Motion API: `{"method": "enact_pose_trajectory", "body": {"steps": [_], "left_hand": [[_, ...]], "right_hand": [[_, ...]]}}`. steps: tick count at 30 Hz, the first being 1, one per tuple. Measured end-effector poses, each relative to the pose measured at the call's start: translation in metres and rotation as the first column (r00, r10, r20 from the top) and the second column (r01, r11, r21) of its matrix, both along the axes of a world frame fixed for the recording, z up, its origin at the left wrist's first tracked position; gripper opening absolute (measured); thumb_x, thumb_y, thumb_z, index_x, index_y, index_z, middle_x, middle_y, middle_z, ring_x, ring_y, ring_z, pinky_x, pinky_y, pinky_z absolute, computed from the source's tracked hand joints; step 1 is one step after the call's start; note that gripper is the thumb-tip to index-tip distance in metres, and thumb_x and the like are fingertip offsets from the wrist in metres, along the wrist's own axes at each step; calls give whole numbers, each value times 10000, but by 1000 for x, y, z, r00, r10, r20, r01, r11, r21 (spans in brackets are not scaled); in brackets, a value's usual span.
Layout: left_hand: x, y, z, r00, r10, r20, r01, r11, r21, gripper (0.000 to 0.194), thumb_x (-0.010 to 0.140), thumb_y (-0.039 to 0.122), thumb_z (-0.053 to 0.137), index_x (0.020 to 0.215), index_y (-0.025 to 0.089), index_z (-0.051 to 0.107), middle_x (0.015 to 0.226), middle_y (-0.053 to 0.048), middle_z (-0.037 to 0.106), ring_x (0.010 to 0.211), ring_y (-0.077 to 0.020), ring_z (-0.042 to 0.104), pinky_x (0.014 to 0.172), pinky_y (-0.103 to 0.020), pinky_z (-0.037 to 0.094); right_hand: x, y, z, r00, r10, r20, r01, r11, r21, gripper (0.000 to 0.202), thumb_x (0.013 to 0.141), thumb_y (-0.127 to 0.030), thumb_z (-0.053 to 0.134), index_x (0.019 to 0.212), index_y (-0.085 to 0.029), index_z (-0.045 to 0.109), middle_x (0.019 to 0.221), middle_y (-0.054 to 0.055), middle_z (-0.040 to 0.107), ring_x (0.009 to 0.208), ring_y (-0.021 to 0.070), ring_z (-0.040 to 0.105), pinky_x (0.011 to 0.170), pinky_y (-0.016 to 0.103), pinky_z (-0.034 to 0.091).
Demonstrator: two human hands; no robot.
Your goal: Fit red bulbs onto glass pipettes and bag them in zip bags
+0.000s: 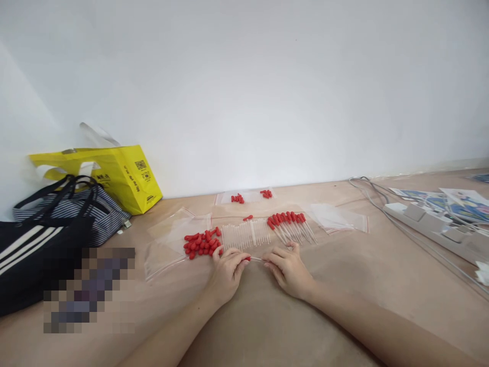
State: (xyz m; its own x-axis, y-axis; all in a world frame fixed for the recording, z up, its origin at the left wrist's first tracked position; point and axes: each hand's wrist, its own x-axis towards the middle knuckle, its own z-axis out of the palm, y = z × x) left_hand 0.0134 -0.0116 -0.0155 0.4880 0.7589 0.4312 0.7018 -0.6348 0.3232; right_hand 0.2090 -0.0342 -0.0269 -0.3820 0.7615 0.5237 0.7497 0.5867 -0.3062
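Observation:
My left hand point(229, 272) is closed on a small red tip point(248, 259), mostly covered by the fingers. My right hand point(289, 270) pinches the other end of a thin white stick point(256, 259) that runs between both hands and meets the red tip. Behind my left hand lies a pile of loose red tips point(202, 243). A row of bare white sticks point(244, 234) lies just beyond the hands. Beyond my right hand, several sticks with red tips point(288, 224) lie side by side, tips pointing away. One loose red tip point(248, 217) rests behind the bare sticks.
Clear plastic bags point(168, 242) lie left, with another bag point(340, 218) right. Small red pieces point(237, 198) lie near the wall. A yellow bag point(143, 178) and a black bag point(42, 260) stand left; a white power strip point(431, 227) with cables and printed sheets lies right.

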Motion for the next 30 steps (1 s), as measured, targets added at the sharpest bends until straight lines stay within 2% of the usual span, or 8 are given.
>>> {"method": "enact_pose_trajectory", "body": {"steps": [4,14,18,30], "left_hand": [[3,0,0,1000,15,25,-14,999,-37,159,839,252,432,830,220,587,799,10,647,830,-171,556,886,-437,223],[3,-6,4,999,-42,4,42,999,-6,145,831,232,441,776,214,574,733,8,635,803,-169,541,910,-478,157],[5,-8,6,997,-73,-26,73,997,-1,144,826,226,440,748,208,561,716,14,634,802,-168,544,918,-491,139],[6,-12,6,992,-118,-32,119,992,47,142,818,215,451,734,210,566,708,30,651,801,-161,554,937,-474,131]], "right_hand": [[-3,-1,-1,1000,24,9,-25,998,61,236,855,-156,347,918,-205,569,747,6,568,690,110,490,825,341,191],[4,4,-4,982,6,189,-37,986,160,321,705,-33,381,875,-213,586,698,-14,549,562,79,396,797,346,151],[4,5,0,978,38,206,-78,979,188,303,714,-39,376,853,-209,586,677,-21,536,563,77,398,774,338,150],[-3,8,0,975,146,167,-171,975,143,242,738,-67,375,783,-188,579,646,-25,512,579,88,401,706,301,178]]}}
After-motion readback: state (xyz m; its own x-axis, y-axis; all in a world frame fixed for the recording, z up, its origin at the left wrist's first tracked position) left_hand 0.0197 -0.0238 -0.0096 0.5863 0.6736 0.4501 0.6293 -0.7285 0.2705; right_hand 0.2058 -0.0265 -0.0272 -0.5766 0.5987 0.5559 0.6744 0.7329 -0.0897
